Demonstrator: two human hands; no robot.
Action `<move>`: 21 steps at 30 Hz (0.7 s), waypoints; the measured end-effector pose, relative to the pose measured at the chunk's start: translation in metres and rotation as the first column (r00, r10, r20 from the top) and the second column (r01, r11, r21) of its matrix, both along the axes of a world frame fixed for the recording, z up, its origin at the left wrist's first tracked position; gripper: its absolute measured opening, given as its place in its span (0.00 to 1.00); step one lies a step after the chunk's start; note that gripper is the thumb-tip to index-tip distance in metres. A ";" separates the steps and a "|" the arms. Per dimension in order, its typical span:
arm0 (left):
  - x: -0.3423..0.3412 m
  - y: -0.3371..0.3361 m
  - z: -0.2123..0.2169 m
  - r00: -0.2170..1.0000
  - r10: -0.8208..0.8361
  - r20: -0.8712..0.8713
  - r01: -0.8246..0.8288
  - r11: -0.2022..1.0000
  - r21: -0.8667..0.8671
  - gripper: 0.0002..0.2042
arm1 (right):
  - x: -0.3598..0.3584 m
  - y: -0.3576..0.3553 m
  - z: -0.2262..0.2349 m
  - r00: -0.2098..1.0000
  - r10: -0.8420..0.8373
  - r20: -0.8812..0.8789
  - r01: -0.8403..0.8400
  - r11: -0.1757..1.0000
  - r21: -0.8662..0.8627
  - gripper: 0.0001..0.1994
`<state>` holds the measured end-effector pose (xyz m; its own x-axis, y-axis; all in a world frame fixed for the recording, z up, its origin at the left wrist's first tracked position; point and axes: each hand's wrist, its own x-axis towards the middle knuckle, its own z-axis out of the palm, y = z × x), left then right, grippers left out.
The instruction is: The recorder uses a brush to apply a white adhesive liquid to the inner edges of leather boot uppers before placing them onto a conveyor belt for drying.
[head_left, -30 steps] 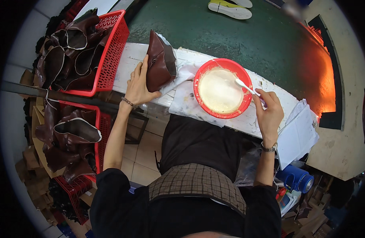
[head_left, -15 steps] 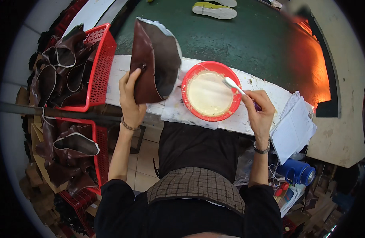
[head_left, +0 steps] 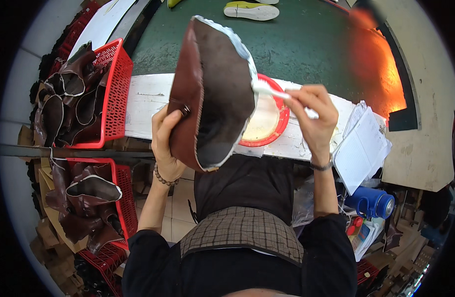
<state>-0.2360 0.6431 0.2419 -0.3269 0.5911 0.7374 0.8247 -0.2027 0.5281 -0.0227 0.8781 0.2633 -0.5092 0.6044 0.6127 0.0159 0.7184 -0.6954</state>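
My left hand (head_left: 164,143) grips a dark brown leather boot upper (head_left: 220,91) by its side, near a small metal fitting, and holds it raised with its open edge facing right. Whitish paste coats much of that edge. In my right hand (head_left: 315,114) is a white toothbrush (head_left: 274,92), its head against the coated edge. Behind and below the upper stands a red bowl (head_left: 283,124) of cream-coloured paste (head_left: 262,121); the upper hides the bowl's left part.
Red baskets (head_left: 117,91) full of brown leather uppers (head_left: 93,189) stand at the left. On the green surface (head_left: 297,44) beyond lie yellow shoes with white soles (head_left: 252,11). Papers (head_left: 361,146) and a blue flask (head_left: 370,202) are at the right, with a glowing orange heater (head_left: 386,74) beyond.
The upper has come closer and moved right, over part of the bowl. My right hand has lifted the toothbrush from the bowl to the upper's edge.
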 end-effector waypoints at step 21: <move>-0.017 0.065 0.003 0.957 0.072 -0.281 -0.013 0.979 0.205 0.34 | 0.004 -0.001 0.004 0.997 -0.041 -0.059 0.040 0.999 -0.023 0.08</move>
<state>-0.2534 0.7081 0.2446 -0.1069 0.4131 0.9044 0.9450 -0.2405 0.2216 -0.0191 0.8774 0.2675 -0.4471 0.6372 0.6278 0.0026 0.7028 -0.7114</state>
